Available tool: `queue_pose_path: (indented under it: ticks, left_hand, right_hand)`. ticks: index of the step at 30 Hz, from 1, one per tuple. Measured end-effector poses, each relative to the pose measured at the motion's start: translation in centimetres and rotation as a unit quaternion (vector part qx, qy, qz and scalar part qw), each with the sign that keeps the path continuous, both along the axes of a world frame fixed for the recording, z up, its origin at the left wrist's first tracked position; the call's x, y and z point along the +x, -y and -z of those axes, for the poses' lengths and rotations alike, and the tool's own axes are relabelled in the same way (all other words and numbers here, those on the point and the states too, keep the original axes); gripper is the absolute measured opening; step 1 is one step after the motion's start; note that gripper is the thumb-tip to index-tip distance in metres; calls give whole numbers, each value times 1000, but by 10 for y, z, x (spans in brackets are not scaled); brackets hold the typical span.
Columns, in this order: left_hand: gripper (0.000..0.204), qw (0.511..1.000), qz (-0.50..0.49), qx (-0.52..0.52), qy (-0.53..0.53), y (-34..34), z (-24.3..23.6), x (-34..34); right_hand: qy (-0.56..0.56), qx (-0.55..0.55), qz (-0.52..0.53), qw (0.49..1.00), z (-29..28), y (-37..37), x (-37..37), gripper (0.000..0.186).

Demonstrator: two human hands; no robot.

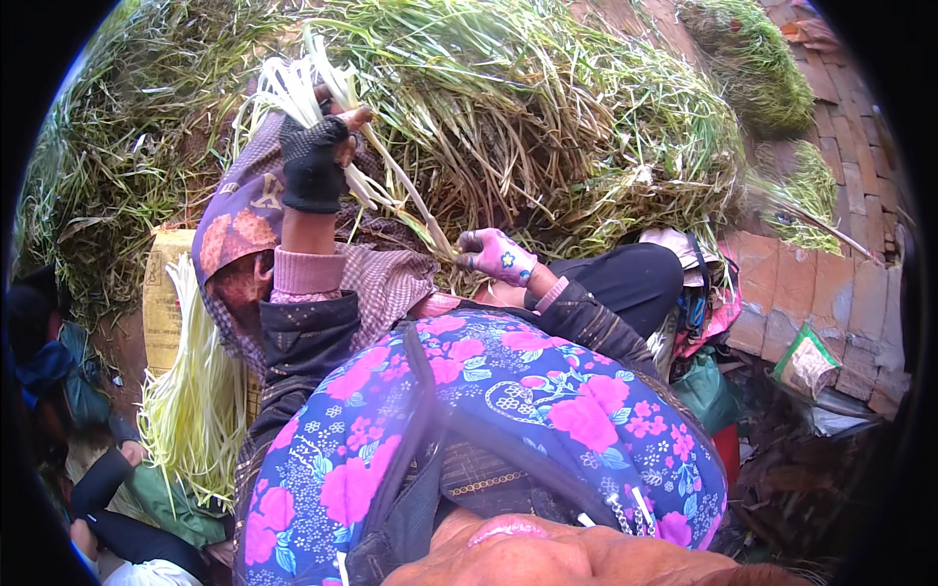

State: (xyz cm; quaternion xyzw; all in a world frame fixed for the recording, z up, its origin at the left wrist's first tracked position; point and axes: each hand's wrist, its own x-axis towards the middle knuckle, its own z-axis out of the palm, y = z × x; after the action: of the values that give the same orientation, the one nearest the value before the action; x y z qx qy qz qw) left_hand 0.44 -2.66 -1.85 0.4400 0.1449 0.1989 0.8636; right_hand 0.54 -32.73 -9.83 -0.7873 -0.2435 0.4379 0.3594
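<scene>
Against the green heap (pixel 547 117): left hand (pixel 315 161) clenching a bundle of pale stalks (pixel 293 88), right hand (pixel 496 256) pinching one stalk (pixel 415 210). Judging trimming underway; next needing a clean pull, adding to the sorted pile (pixel 191 410).

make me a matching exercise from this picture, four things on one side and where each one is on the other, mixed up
Things:
1. left hand
2. right hand
3. pile of cleaned pale stalks
4. heap of green leafy stalks

Places:
A. lying at the person's left side, by a yellowish sack
B. raised, in a dark fingerless glove, gripping a bunch of white stalks
C. spread across the top of the view, in front of the person
D. lower, in a purple flowered glove, at the bunch's thin end

Pairs: 1-B, 2-D, 3-A, 4-C
</scene>
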Motion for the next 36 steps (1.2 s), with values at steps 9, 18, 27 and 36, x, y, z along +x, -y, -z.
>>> queue_pose_path:
  ticks: [9, 18, 27, 36]
  left_hand:
    - [26, 992, -41, -95, 78, -37, -9, -13]
    - [36, 989, 105, -95, 41, -8, 13, -1]
    - [46, 987, 140, -69, -38, 26, 42, 7]
    - [27, 982, 153, 5, -107, 51, 33, -1]
  right_hand:
    - [132, -486, -328, 799, 52, 65, 34, 34]
    - [-83, 212, 145, 963, -32, -58, 63, 40]
    - [-258, 214, 102, 937, -87, -76, 32, 36]
    - [-7, 157, 160, 974, -81, -67, 38, 15]
